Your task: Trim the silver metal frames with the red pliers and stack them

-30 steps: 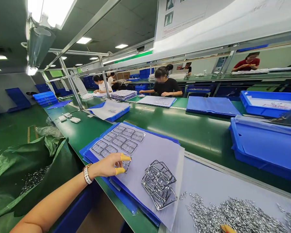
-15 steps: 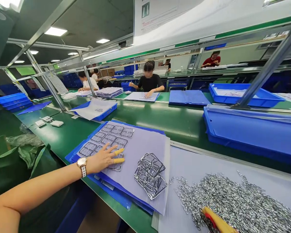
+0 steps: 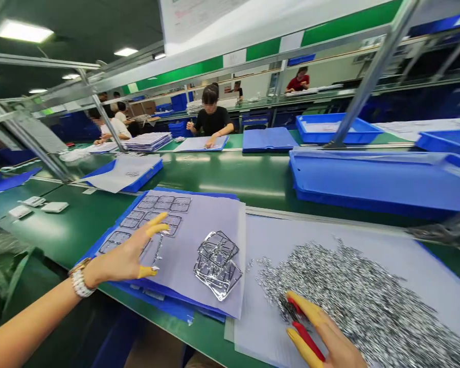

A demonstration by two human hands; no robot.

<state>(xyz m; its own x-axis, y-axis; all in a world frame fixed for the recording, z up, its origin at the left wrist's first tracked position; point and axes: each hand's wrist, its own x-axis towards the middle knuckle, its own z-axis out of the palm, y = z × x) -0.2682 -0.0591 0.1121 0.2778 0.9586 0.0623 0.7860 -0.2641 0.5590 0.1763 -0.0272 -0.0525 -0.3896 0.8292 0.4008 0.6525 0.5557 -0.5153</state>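
My left hand (image 3: 126, 255) has yellow coverings on its fingertips and is spread over a sheet of shiny metallic square frames (image 3: 181, 204) laid in rows. Its thumb and fingers are wide apart around one frame (image 3: 159, 251) partly hidden beneath it; whether they touch it is unclear. My right hand (image 3: 329, 332), also with yellow fingertips, is wrapped around red-handled pliers (image 3: 305, 337). The dark jaws point at the near edge of a broad heap of small silvery pieces (image 3: 341, 286). Between the hands, an untidy stack of similar frames (image 3: 217, 263) sits on the white sheet (image 3: 214, 209).
Blue trays (image 3: 375, 179) stand behind the heap, and another tray (image 3: 147, 174) holding paper is at the left. White blocks (image 3: 54, 207) lie on the green bench (image 3: 199, 176). A metal post (image 3: 371, 76) rises at the right. Co-workers (image 3: 212, 120) sit opposite.
The view has swung rightward. My left hand has gone from lying flat over the frames to thumb and fingers spread wide. My right hand with the pliers has come further into view.
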